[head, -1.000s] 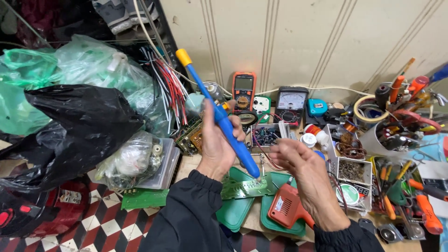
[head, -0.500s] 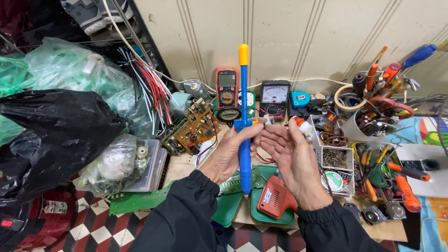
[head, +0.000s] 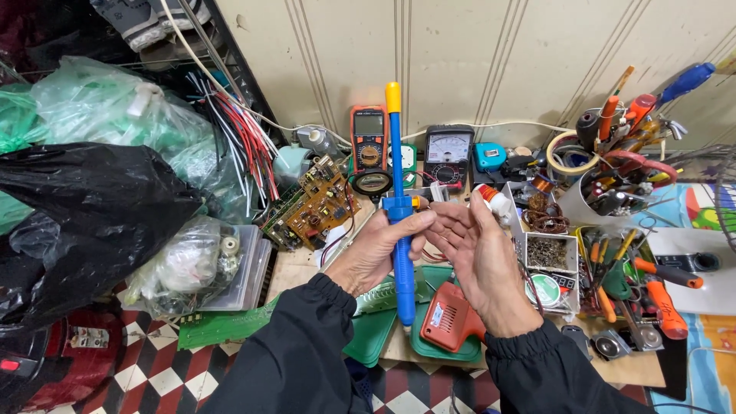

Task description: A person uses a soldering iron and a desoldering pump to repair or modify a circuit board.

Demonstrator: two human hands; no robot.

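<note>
Clutter rings blue pump [head: 399, 230]; left hand [head: 381, 253] grips.

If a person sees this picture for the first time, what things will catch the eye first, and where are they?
First comes the blue desoldering pump with its yellow top, upright in the centre, held by the left hand while the right hand stands open beside it. To the left, a big black plastic bag lies below green bags. Along the back wall stand an orange multimeter and a cup crowded with tools at the right.
</note>
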